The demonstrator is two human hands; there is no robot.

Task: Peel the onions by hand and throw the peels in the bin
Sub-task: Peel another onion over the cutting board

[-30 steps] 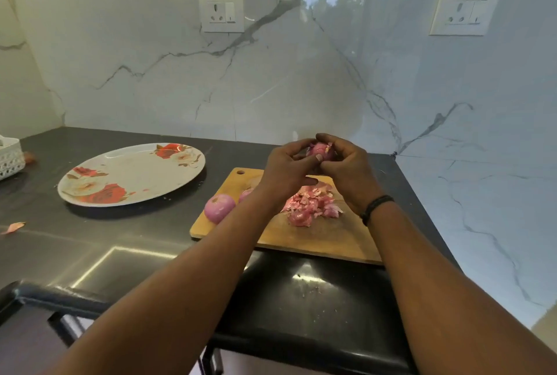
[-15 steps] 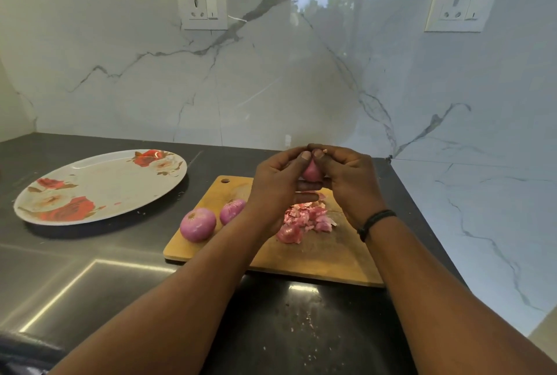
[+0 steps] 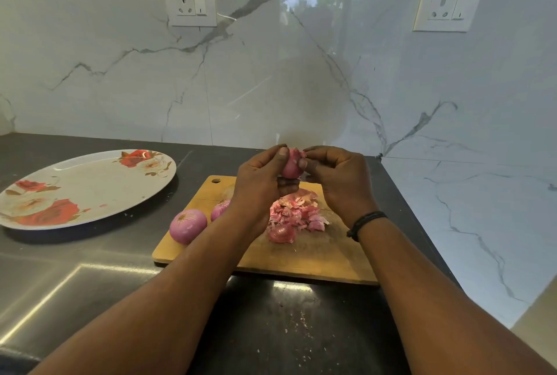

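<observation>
Item, cutting board (image 3: 301, 257) on my table (image 3: 90, 269): it carried a heap of pink peels (image 3: 297, 213) and two peeled onions (image 3: 188, 225), one half hidden behind my wrist. Item, flowered plate (image 3: 87, 187): its left edge was cut off. Item, a third onion (image 3: 291, 165): my left hand (image 3: 259, 181) gripped it above the board, while my right hand (image 3: 337, 175) pinched skin at its top, fingers curled.

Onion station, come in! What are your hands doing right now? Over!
Left hand holds onion above cutting board. Right hand pinches its skin. Peel pile on board. Nothing in the way. Over.
</observation>
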